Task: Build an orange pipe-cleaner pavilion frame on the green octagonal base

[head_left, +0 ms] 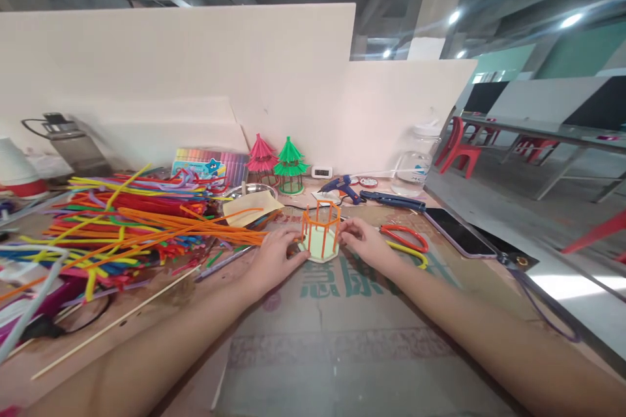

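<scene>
Between my hands stands a small pavilion frame with upright orange pipe-cleaner posts and an orange ring on a pale many-sided base (317,249). My left hand (278,259) grips the base's left side, with the thumb at its front edge and the fingers farther back. My right hand (362,240) has its fingers curled against the right side of the frame, fingertips close to an orange post. Long orange pipe cleaners (215,229) reach from the left toward my left hand. Both hands rest low over printed cardboard (323,319).
A pile of coloured pipe cleaners (117,215) covers the left. Behind are pink (263,155) and green (291,158) pavilion models, a glue gun (342,187), pliers (394,201) and a bottle (415,155). A phone (460,232) lies at right; a wooden stick (117,322) lies front left.
</scene>
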Available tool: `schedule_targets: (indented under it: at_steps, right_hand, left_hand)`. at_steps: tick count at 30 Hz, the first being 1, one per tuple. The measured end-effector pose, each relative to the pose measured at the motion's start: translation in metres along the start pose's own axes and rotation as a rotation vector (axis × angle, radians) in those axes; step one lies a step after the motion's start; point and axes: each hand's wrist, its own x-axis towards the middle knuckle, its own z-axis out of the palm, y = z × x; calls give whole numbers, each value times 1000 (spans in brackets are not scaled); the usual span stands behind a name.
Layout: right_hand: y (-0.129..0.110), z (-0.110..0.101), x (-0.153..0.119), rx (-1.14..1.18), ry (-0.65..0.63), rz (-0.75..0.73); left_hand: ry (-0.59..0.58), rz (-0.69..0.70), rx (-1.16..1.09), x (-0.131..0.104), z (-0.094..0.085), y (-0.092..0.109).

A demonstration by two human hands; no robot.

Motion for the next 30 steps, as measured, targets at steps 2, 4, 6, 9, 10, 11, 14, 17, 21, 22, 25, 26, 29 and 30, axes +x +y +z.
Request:
schedule_targets:
  at_steps: [2,4,6,9,10,11,14,17,21,22,25,26,29,30]
  right_hand:
    - [-3,0,-3,-9,-23,-31]
    - [-5,1,-6,-38,-46,-56]
    - [-7,2,-7,-83,-55,-80]
    - [-8,1,-6,-145,-41,-115]
    - [-8,0,-5,-158,-31,-124]
    - [-8,-1,-4,-167,-21,-131]
    - [-9,-4,-3,-187,16,-158]
    - [-13,-6,-4,-192,39,-181]
    - [-20,-7,-7,-201,44,-244]
    - [-21,-7,-8,-206,45,-264]
    - [-22,-8,-10,-224,64,-301]
    - [-22,-8,-10,-229,78,-311]
    - [-20,-8,-11,-238,122,-345]
    - [-20,-7,-11,-240,131,-358]
  left_hand:
    - [-6,-4,-2,0,-1,1]
    - [-14,-6,-6,-1,-1,2]
    - [-24,-4,-20,-1,-2,2]
    - [-38,-3,-63,-3,-2,2]
    - [-39,-4,-78,-4,-1,2]
    - [-38,-5,-107,-4,-1,1]
    - [-22,-37,-300,-6,-1,0]
    - [22,-108,-421,-7,-1,0]
    - [27,-104,-370,-8,-2,-1]
    - [19,-94,-361,-7,-2,-2]
    - [5,-63,-319,-7,-1,-3]
    - [1,-51,-300,-7,-1,-3]
    - [-8,-18,-247,-8,-2,-2]
    - [-12,-10,-238,-8,-3,-1]
